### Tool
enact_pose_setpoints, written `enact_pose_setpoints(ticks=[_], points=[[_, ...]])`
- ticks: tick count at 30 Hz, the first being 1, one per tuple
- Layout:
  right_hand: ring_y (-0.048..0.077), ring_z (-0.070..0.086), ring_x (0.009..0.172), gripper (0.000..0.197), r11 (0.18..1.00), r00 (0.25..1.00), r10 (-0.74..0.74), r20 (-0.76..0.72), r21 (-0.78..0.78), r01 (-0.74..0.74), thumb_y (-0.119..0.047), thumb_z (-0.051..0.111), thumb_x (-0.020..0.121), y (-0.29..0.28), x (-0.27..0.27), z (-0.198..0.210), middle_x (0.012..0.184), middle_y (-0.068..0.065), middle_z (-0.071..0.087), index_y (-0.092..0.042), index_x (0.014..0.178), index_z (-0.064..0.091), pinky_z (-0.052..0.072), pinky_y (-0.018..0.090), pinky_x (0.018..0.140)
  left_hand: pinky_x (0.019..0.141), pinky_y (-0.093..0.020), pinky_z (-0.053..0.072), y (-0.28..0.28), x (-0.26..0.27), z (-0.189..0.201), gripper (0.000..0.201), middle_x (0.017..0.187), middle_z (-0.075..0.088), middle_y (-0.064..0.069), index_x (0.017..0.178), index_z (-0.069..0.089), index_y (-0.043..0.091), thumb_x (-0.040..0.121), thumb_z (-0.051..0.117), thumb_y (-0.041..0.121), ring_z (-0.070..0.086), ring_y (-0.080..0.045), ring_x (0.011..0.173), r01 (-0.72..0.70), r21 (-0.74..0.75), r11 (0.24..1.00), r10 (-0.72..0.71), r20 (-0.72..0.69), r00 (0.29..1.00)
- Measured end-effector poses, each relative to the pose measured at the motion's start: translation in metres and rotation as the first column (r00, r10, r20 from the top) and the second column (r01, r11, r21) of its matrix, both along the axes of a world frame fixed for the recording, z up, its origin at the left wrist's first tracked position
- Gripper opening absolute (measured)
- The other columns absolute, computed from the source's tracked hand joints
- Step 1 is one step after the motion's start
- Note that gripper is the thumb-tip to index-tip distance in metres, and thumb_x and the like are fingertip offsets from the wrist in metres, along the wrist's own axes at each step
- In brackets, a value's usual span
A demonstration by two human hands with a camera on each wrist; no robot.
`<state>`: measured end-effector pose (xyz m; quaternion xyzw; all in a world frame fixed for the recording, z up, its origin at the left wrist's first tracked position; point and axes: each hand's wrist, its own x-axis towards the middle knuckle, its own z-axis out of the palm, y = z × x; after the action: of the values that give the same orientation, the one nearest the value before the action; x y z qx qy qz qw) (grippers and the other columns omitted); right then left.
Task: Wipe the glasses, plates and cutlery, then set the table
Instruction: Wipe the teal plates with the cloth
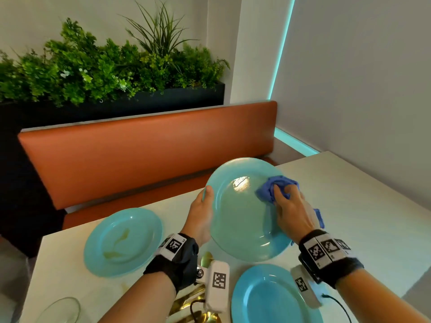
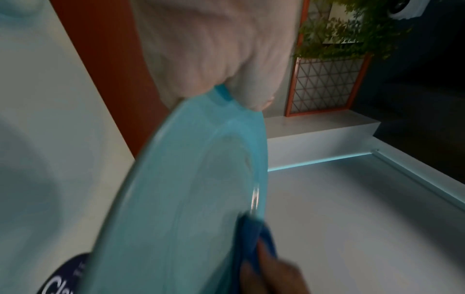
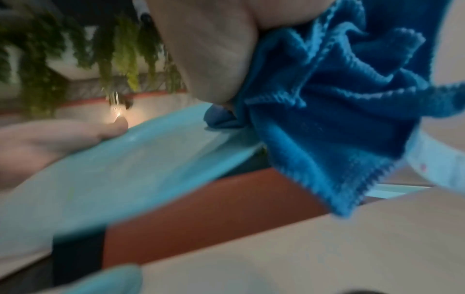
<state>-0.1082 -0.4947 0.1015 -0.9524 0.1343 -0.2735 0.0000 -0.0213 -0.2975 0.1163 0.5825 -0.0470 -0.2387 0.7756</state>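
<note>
Pale tabletop (image 1: 349, 201) fills the near part of the scene, with an orange booth bench (image 1: 144, 155) beyond it and a dark planter of green foliage (image 1: 105, 66) behind the bench. Raised and tilted above the table is a turquoise plate (image 1: 238, 220), held at its left rim by the left hand (image 1: 201, 215), thumb on the upper face and fingers hidden beneath. The right hand (image 1: 292, 213) clutches a bunched blue cloth (image 1: 275, 185) and presses it against the right part of that plate's face.

On the table to the left lies a second turquoise plate (image 1: 123, 241) carrying yellowish smears. A third turquoise plate (image 1: 268, 299) sits at the near edge, below the raised one. Gold cutlery (image 1: 186, 301) lies between these two, partly hidden by the left wrist. A clear glass (image 1: 63, 308) shows its rim at the near left corner.
</note>
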Motion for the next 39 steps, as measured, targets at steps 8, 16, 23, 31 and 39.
enact_pose_setpoints(ticks=[8,16,23,31,39], points=[[0.023,0.065,0.058,0.044,0.938,0.936,0.325,-0.136,-0.080,-0.337,-0.017,0.050,0.062,0.037,-0.045,-0.035,0.080,0.004,0.063,-0.024,0.105,0.059,0.051,0.026,0.041,0.096,-0.043,0.050,0.000,-0.003,0.008,0.026,0.116,0.064,-0.004,0.115,0.055,0.028,0.101,0.034,0.035,0.063,-0.024,0.103,-0.070,0.052,0.996,0.066,0.069,0.995],[0.030,0.059,0.056,0.045,0.960,0.961,0.277,0.024,-0.036,-0.276,-0.018,0.038,0.070,0.061,0.004,0.000,0.087,0.013,0.057,-0.010,0.109,0.060,0.049,0.030,0.041,0.088,-0.029,0.053,-0.021,-0.027,0.005,0.034,0.118,0.063,-0.010,0.116,0.057,0.016,0.102,0.032,0.032,0.063,-0.019,0.100,0.029,0.046,0.999,-0.032,0.075,0.997],[0.023,0.063,0.058,0.047,0.933,0.925,0.342,-0.168,-0.058,-0.356,-0.014,0.051,0.066,0.019,-0.061,-0.028,0.089,-0.001,0.055,-0.030,0.109,0.052,0.049,0.023,0.044,0.096,-0.040,0.049,0.006,-0.018,0.005,0.026,0.112,0.064,0.000,0.098,0.058,0.031,0.101,0.032,0.034,0.063,-0.019,0.102,-0.014,0.030,0.999,0.010,0.103,0.995],[0.046,0.054,0.101,0.048,0.965,0.991,0.098,0.088,0.236,-0.116,-0.012,0.047,0.087,0.043,0.006,0.032,0.122,0.032,0.045,0.003,0.133,0.046,0.049,0.042,0.083,0.078,-0.019,0.054,-0.021,-0.047,0.005,0.034,0.108,0.068,0.004,0.116,0.059,0.022,0.101,0.032,0.034,0.066,-0.003,0.088,0.098,0.060,0.993,-0.107,0.150,0.983],[0.025,0.060,0.067,0.046,0.880,0.894,0.447,-0.041,0.202,-0.431,-0.024,0.039,0.079,0.100,-0.049,-0.024,0.103,0.004,0.038,-0.013,0.124,0.044,0.054,0.028,0.055,0.067,-0.029,0.059,-0.011,-0.051,-0.008,0.062,0.076,0.075,-0.012,0.087,0.069,0.006,0.088,0.042,0.062,0.071,-0.020,0.066,0.073,0.064,0.995,-0.066,-0.103,0.993]])
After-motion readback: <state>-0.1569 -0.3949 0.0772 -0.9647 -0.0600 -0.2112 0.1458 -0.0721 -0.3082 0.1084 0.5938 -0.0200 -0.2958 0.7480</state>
